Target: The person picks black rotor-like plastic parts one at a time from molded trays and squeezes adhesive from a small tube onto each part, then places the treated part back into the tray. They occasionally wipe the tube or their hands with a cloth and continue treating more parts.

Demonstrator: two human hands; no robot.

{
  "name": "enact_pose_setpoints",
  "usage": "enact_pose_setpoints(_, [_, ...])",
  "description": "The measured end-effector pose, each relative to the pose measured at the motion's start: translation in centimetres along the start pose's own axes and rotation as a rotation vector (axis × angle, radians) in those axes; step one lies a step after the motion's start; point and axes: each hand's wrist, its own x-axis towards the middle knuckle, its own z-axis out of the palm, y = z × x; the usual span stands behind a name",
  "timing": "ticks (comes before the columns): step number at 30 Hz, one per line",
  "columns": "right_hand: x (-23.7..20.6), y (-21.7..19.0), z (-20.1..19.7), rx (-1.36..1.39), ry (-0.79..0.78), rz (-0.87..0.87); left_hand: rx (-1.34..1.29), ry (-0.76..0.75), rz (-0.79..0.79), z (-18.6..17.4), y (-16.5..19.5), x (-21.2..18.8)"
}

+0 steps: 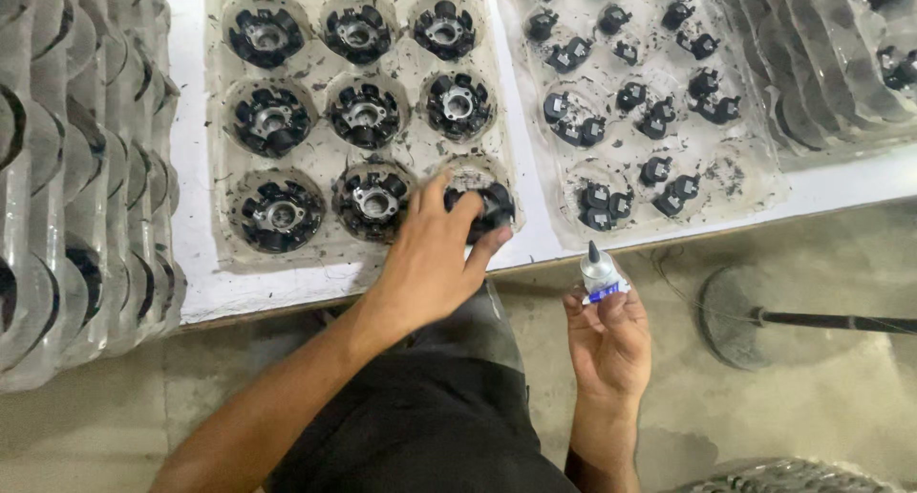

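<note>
While the left hand (430,264) closes over a black round part (482,206) in the near right pocket of a clear tray (222,149), its fingers curl around the part's rim and the thumb presses its near edge — clamped on it, though whether the part is lifted or seated I cannot tell. The part lies straight ahead of this hand, at the tray's corner nearest the body; being round, it has no long axis to speak of. The right hand (607,335) sits lower and to the right, off the surface (191,168), wrapped around a small tube (599,273) whose dark pointed nozzle stands up and tilts slightly towards the part. The hands are apart, the tube near the part but not touching.

The tray's other pockets hold similar black parts with grey metal hubs. A second tray (745,182) to the right carries smaller black clips — thin, glossy plastic, speckled with dark grit. Stacks of trays (76,168) flank the left.
</note>
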Motion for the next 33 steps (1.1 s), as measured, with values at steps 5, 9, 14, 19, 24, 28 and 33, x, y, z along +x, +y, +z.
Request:
enact_pose_setpoints(5, [0.3,1.1,1.8,-0.045,-0.007,0.043,-1.072,-0.034,0.105,-3.9,-1.7,-4.6])
enact_pose_setpoints(9, [1.8,3.4,5.5,-0.113,-0.141,0.027,-1.635,0.267,0.212,-4.1,-2.7,-3.8])
enact_pose_setpoints(14, [0.8,5.0,10.3,-0.606,-0.242,-0.308,-1.817,0.419,0.191,-4.6,-3.0,-3.7])
enact_pose_setpoints(19, [-1.0,4.7,12.6,-0.781,-0.319,-0.539,-1.409,0.517,0.376,-5.1,-2.4,-5.5])
enact_pose_setpoints(24, [-1.4,4.6,13.4,-0.915,-0.376,-0.720,-1.066,0.634,0.402,-5.8,-2.1,-6.0])
enact_pose_setpoints(28, [-1.1,5.2,14.1,-1.050,-0.347,-0.763,-0.980,0.656,0.431,-6.3,-2.2,-5.4])
enact_pose_setpoints(33, [-0.1,5.8,15.1,-1.139,-0.339,-0.923,-0.831,0.651,0.472,-6.8,-3.1,-4.5])
